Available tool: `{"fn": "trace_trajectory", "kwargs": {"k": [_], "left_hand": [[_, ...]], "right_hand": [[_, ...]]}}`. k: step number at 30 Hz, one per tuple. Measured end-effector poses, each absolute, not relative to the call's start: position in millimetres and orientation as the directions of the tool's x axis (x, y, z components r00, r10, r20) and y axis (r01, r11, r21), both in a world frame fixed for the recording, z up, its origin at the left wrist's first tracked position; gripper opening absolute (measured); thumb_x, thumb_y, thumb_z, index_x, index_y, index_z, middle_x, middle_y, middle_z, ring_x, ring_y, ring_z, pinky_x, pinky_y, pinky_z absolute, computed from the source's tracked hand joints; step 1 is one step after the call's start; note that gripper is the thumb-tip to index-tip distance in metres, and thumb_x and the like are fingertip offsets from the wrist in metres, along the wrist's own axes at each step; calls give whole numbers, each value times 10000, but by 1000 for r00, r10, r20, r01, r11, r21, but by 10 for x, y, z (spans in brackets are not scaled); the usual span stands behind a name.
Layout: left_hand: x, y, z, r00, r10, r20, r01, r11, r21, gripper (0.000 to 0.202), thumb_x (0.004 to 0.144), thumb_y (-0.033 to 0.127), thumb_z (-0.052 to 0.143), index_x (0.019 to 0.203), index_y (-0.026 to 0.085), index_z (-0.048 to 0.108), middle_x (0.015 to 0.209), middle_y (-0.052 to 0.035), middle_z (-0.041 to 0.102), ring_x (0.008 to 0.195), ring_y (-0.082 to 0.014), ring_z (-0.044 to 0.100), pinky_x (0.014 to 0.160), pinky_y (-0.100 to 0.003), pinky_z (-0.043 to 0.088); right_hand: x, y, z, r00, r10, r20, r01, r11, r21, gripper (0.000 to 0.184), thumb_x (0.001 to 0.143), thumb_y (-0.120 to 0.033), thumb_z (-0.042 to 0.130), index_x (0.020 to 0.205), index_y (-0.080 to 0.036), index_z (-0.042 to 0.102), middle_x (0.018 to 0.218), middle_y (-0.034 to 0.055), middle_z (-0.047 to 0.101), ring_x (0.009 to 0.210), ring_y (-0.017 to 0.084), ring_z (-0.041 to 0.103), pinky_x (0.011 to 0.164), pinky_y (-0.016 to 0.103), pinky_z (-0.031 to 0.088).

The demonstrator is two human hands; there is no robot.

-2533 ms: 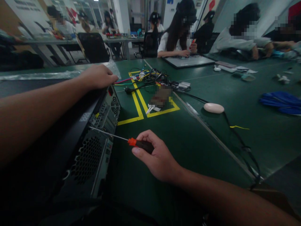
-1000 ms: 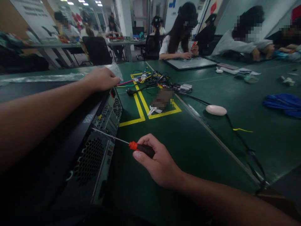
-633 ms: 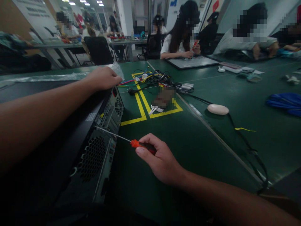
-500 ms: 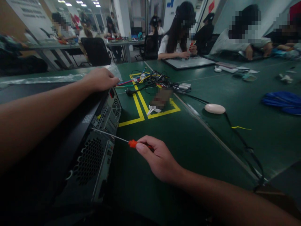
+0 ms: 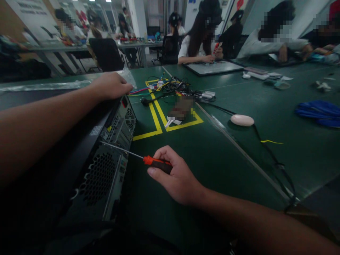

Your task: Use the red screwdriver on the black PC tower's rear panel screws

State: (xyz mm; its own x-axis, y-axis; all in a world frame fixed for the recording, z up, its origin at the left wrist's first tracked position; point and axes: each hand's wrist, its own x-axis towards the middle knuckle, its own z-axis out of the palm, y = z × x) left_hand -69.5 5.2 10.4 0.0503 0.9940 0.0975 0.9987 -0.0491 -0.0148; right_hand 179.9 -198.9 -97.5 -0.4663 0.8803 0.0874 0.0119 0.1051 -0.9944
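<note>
A black desktop computer case [image 5: 106, 170] lies on its side on the green table, its rear panel facing right. My left hand [image 5: 111, 85] rests curled over the case's far top corner. My right hand [image 5: 175, 177] is closed round the black and orange handle of a screwdriver [image 5: 151, 161]. Its thin metal shaft runs left, and the tip touches the upper edge of the rear panel near the vent grille.
A tangle of coloured cables [image 5: 170, 86] lies inside yellow tape lines [image 5: 156, 120]. A white mouse [image 5: 241, 120] with its black cord sits to the right, with a blue cloth [image 5: 318, 113] farther right. Several other people sit at the far side of the table [image 5: 212, 156].
The screwdriver handle has turned a little in my right hand, with the fingers shifting their grip. The tip stays at the same spot on the case. My left hand has not moved.
</note>
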Motion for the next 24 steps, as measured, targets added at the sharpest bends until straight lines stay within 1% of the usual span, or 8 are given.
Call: {"fn": "trace_trajectory", "kwargs": {"k": [3,9,13,16,20,24], "left_hand": [[-688,39,102,11,996,91,1000,-12,15,630,933,512,379,1155,68,767,1127,-145,688,1177,-309,595,1079,-415,427],[-688,39,102,13,996,89,1000,-15,24,631,934,512,382,1164,66,765,1168,-146,685,1208,-315,581,1105,-417,403],[-677,37,120,19,996,85,999,-21,30,618,926,502,394,1174,80,771,1184,-161,699,1165,-310,599,1091,-428,418],[-673,36,129,35,996,83,999,-35,3,610,922,502,399,1129,79,787,1156,-181,709,1109,-312,620,1052,-418,445],[-683,36,120,46,992,117,999,-45,-13,624,925,523,386,1103,84,793,1094,-167,715,1090,-304,626,1024,-393,458],[-693,43,113,52,992,112,999,-52,-5,609,919,498,393,1095,75,793,1066,-168,713,1109,-327,632,1016,-419,464]], "right_hand": [[1803,-1996,-981,-472,878,78,14,97,-995,157,898,-249,691,947,-227,543,798,-55,513,699,130,483,637,269,386],[1797,-2003,-1004,-473,877,81,15,100,-995,146,918,-255,685,964,-225,549,796,-56,504,698,128,475,635,264,386],[1796,-1999,-985,-468,881,74,26,97,-995,145,918,-255,688,959,-225,552,794,-54,502,698,131,472,635,266,388],[1800,-2002,-976,-473,879,63,44,95,-994,145,922,-264,688,961,-228,553,806,-50,503,708,136,480,639,272,386],[1805,-2005,-982,-469,880,68,45,101,-994,151,919,-265,688,962,-232,548,814,-49,503,714,137,485,646,273,390],[1809,-2002,-983,-474,878,66,42,97,-994,148,922,-274,686,961,-229,551,809,-48,509,708,137,483,643,270,395]]}}
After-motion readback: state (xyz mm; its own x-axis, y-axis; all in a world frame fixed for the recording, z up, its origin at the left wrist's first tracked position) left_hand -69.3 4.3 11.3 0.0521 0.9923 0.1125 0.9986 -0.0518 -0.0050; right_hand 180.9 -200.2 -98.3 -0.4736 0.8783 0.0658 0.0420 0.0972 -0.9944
